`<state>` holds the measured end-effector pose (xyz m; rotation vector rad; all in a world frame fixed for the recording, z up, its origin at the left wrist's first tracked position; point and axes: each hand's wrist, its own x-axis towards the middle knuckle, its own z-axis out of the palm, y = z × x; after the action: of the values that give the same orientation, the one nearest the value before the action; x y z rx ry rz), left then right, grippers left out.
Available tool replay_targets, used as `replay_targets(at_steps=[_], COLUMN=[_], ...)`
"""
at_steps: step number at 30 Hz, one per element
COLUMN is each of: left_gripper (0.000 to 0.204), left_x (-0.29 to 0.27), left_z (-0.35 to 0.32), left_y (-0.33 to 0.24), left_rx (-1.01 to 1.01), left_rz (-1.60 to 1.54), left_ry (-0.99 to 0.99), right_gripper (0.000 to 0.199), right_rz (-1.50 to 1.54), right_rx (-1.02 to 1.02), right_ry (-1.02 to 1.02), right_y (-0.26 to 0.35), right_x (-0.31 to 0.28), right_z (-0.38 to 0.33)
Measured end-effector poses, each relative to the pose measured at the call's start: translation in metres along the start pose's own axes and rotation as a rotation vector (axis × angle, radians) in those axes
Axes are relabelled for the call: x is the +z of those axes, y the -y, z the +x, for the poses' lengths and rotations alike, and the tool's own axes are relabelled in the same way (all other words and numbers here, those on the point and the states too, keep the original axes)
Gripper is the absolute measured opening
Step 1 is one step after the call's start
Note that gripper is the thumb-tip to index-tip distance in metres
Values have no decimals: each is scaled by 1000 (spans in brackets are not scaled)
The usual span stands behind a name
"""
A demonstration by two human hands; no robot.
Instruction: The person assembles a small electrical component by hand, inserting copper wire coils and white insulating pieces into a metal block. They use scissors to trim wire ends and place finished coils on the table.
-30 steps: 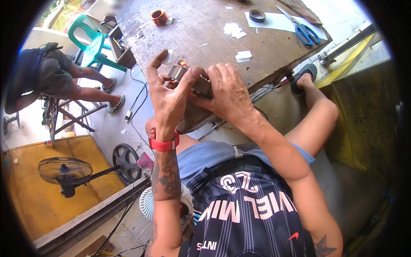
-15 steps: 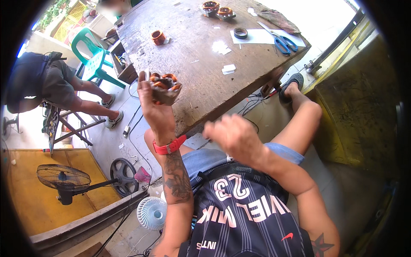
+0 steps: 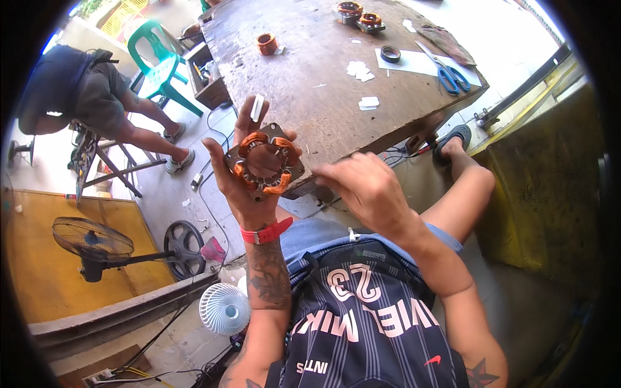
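Gripping the stiff, likely weighty motor stator [image 3: 264, 163] by its plate edges above the tabletop [image 3: 323, 64], my left hand [image 3: 249, 184] fingers clasped it, sparing fragile copper windings, while my right hand [image 3: 369, 191] hovered empty, loosely curled.

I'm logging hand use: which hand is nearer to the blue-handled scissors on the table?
Right. The right hand hovers at the table's near edge, below the scissors. The left hand holds the copper-wound stator farther left, beyond that edge.
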<state>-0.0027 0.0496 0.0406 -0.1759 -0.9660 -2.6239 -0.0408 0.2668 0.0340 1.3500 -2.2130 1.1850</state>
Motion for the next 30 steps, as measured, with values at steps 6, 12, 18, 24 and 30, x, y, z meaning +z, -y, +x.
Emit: replay_targets(at_steps=[6,12,18,24,30], left_gripper=[94,95,84,87,101], left_x=[-14,-11,8,-5,-5], left_z=[5,4,-1,0,10], left_y=[-9,15,31,30,19], left_rx=[-40,-170,-276,-317,-293], left_rz=[-97,-60,-104,6,-312], left_ry=[-8,69,21,82,333], right_gripper=[32,30,35,26,20], right_rz=[-118,-110,-168,-11,28], right_rx=[-148,-5,-172,-92,-100], right_ry=[377,-71,126,98,-110], right_y=[3,-11,-3,-15,-15], right_x=[-37,-74,-25,-17,3], right_z=[-66,17,71,61,64])
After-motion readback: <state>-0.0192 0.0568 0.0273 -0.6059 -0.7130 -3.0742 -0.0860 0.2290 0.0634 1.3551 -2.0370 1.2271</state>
